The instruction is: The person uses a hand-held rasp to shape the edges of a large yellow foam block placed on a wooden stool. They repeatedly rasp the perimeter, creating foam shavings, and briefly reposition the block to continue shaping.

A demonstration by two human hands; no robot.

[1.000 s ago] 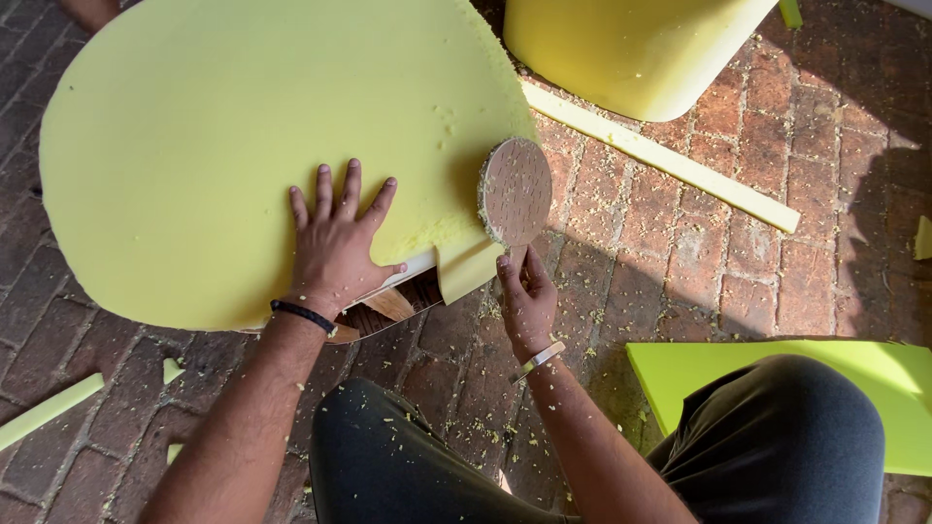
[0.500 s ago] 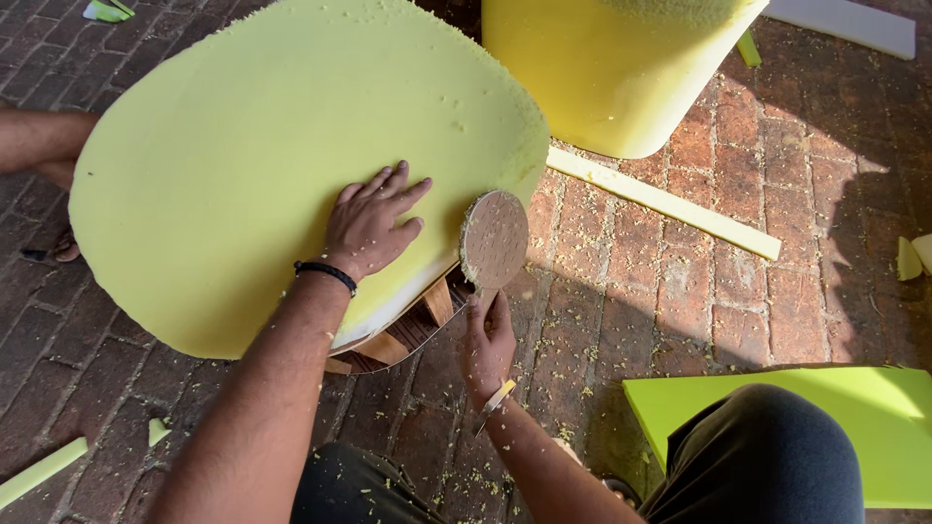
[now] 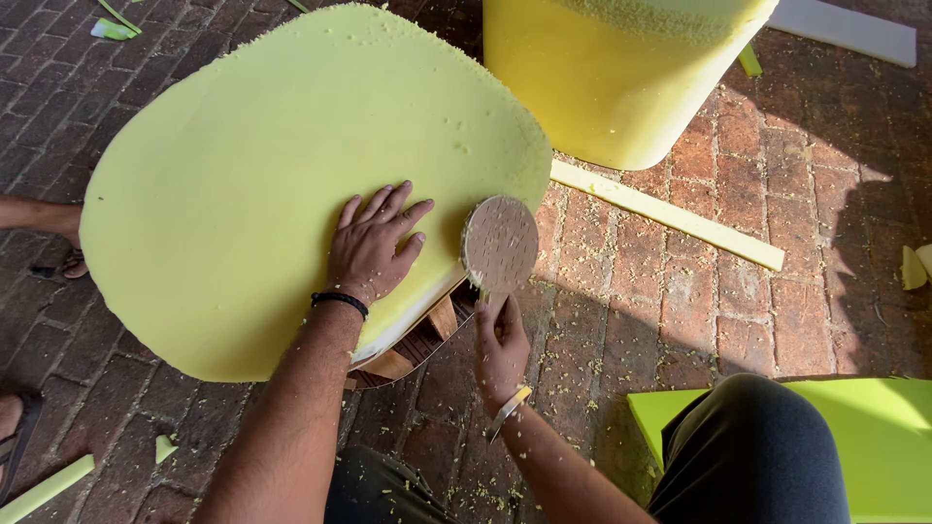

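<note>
no packages, no labels, no signs, no screens in view

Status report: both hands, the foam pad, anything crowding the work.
Left hand flat on the yellow-green foam pad. Right hand grips a round disc tool at the pad's edge. Foam strip and large foam block lie close by.
</note>
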